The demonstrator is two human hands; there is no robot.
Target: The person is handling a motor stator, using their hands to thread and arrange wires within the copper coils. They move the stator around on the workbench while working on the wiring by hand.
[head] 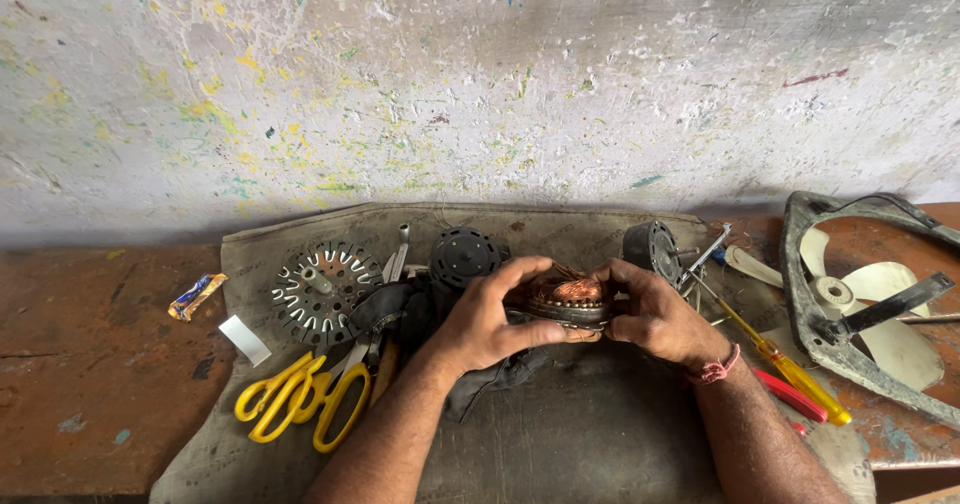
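Two hands clamp one round motor stator with copper wire windings (568, 299), mid-table, just above the dark grey mat (590, 434). Left hand (487, 319) wraps its left edge, fingers curled over the top; right hand (655, 314) pinches the right edge. Likely heavy and stiff in its metal core, but the thin copper wire looks fragile, so the outer rim seems the safest hold. Yellow-handled scissors (300, 399) lie left; a yellow-handled screwdriver (790, 369) lies right.
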